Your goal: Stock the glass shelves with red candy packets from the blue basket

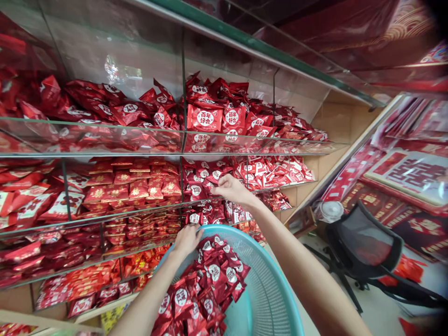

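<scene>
My left hand (187, 239) grips the far rim of a light blue plastic basket (273, 294), fingers curled over the edge. Several red candy packets (205, 294) with white round labels lie piled in the basket. My right hand (229, 188) reaches into the middle glass shelf compartment (206, 179), fingers closed around red packets of the same kind at the front of the pile. The compartment above it holds larger red packets (205, 117).
Tiered glass shelves (105, 151) full of red sweets in divided compartments fill the left and centre. A black mesh chair (364, 245) stands on the floor at right, beside red decorations and boxed goods (413, 175) leaning on the wall.
</scene>
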Demonstrator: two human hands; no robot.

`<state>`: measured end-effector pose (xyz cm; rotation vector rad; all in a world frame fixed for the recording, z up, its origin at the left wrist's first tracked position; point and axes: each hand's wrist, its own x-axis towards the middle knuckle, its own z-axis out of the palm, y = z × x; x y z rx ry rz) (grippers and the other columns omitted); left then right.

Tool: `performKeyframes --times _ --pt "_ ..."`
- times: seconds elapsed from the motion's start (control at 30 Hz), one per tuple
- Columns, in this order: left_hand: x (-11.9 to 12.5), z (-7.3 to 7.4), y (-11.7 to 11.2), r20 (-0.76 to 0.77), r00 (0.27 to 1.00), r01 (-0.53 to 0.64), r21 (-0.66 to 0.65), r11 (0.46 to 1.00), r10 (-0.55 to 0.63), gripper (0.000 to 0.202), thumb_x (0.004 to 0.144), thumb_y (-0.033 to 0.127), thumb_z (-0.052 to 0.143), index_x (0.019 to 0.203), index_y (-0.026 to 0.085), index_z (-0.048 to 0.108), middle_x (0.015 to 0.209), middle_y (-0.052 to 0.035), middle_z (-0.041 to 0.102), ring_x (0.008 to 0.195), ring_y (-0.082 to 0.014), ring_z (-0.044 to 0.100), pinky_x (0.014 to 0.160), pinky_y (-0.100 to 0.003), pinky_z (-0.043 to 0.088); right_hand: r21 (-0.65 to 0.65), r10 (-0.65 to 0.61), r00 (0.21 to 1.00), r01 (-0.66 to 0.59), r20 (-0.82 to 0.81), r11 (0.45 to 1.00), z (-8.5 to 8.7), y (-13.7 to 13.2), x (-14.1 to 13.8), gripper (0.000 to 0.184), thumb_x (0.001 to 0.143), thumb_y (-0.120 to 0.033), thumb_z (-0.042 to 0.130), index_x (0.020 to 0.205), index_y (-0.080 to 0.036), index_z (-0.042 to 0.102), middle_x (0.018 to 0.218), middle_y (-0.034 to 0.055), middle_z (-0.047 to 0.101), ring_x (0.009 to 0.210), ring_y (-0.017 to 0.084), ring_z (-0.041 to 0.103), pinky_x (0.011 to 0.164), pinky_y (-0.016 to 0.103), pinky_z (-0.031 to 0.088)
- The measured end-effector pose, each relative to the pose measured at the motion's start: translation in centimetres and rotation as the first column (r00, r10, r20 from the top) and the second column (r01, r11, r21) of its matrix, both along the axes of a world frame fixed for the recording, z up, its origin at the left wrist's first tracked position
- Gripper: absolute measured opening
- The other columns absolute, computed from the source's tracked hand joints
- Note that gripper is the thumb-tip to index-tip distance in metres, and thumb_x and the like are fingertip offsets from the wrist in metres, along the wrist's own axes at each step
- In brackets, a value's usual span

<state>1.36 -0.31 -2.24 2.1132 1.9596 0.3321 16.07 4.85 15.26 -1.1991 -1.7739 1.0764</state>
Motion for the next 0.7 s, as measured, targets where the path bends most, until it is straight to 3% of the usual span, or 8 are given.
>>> performKeyframes --times 0.2,0.3,0.4,0.53,0.63,0.7 --pt "-0.1 -0.4 0.3 -0.002 1.000 0.026 0.030 0.999 -0.025 0.044 0.086 0.046 0.024 0.103 0.021 0.056 0.098 -0.0073 0.063 0.088 -0.0180 0.058 0.072 -0.026 0.041 -0.037 0.045 0.980 -0.053 -0.194 0.998 0.7 -2.1 1.6 0.029 0.064 -0.034 0.062 0.078 -0.019 0.042 0.065 -0.0054 0.050 0.061 0.008 0.047 0.061 0.025 0.037" --pt "-0.2 -0.6 0.3 0.001 1.000 0.025 0.028 0.999 -0.026 0.043 0.086 0.046 0.025 0.102 0.020 0.056 0.097 -0.0072 0.063 0.088 -0.0186 0.058 0.070 -0.026 0.041 -0.020 0.091 0.977 -0.097 -0.192 0.995 -0.4 -4.6 3.8 0.027 0.067 -0.037 0.060 0.079 -0.020 0.042 0.073 -0.0023 0.052 0.067 0.009 0.049 0.065 0.026 0.039" --pt "-0.2 -0.6 0.3 0.010 1.000 0.024 0.029 0.999 -0.024 0.042 0.086 0.045 0.026 0.102 0.020 0.056 0.098 -0.0070 0.063 0.089 -0.0184 0.058 0.071 -0.025 0.041 -0.090 0.065 0.989 -0.077 -0.131 0.993 -3.7 -7.4 6.6 0.028 0.069 -0.040 0.058 0.078 -0.020 0.041 0.075 -0.0007 0.052 0.068 0.011 0.049 0.063 0.025 0.040" --pt "-0.2 -0.5 0.2 0.013 1.000 0.026 0.054 0.998 -0.027 0.041 0.086 0.045 0.026 0.101 0.021 0.056 0.100 -0.0060 0.062 0.090 -0.0179 0.057 0.073 -0.026 0.041 -0.226 0.004 0.999 -0.013 -0.040 0.974 -10.5 -10.3 10.0 0.024 0.074 -0.040 0.052 0.076 -0.020 0.040 0.073 -0.0001 0.052 0.066 0.012 0.049 0.059 0.025 0.040" --pt "-0.2 -0.4 0.1 0.010 0.999 0.034 0.065 0.997 -0.035 0.042 0.086 0.045 0.025 0.100 0.021 0.057 0.098 -0.0055 0.062 0.089 -0.0177 0.057 0.072 -0.026 0.041 -0.050 -0.059 0.981 0.069 0.187 0.996 -15.0 -12.0 12.0 0.022 0.073 -0.035 0.053 0.069 -0.020 0.038 0.064 -0.0018 0.048 0.060 0.012 0.046 0.056 0.026 0.039" --pt "-0.2 -0.4 0.1 0.007 0.999 0.036 0.066 0.997 -0.036 0.041 0.086 0.044 0.026 0.099 0.021 0.057 0.098 -0.0055 0.062 0.089 -0.0174 0.057 0.071 -0.025 0.041 0.092 -0.149 0.898 0.121 0.414 0.988 -16.9 -13.1 12.9 0.015 0.073 -0.028 0.050 0.069 -0.021 0.037 0.062 -0.0023 0.047 0.059 0.013 0.045 0.056 0.027 0.037"
